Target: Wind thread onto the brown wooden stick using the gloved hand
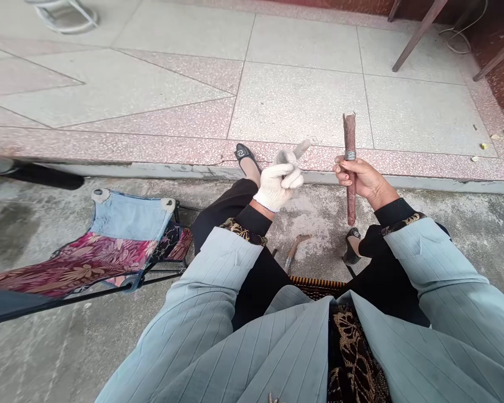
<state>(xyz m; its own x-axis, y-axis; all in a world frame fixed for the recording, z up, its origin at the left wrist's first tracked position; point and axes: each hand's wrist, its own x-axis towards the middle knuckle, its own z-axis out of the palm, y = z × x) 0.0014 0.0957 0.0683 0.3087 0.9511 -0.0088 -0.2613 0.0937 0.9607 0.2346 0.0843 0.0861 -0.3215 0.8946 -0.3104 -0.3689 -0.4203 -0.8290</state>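
Observation:
My right hand [367,178], bare, is closed around a reddish-brown wooden stick [350,137] held nearly upright. Grey wire [350,154] is wound in several tight turns about its middle, just above my fingers. To the left, my left hand [279,182] wears a white knitted glove with a greyed fingertip. Its index finger points up and right, while the other fingers curl in. A faint, thin strand of wire runs between the two hands; its end inside the glove is hidden.
Below my hands, another piece of wood [296,246] lies on the concrete between my feet. A folding fabric chair [126,224] stands at the left. A low step edge [176,170] crosses ahead, with tiled floor beyond. Wooden legs [420,36] stand at the upper right.

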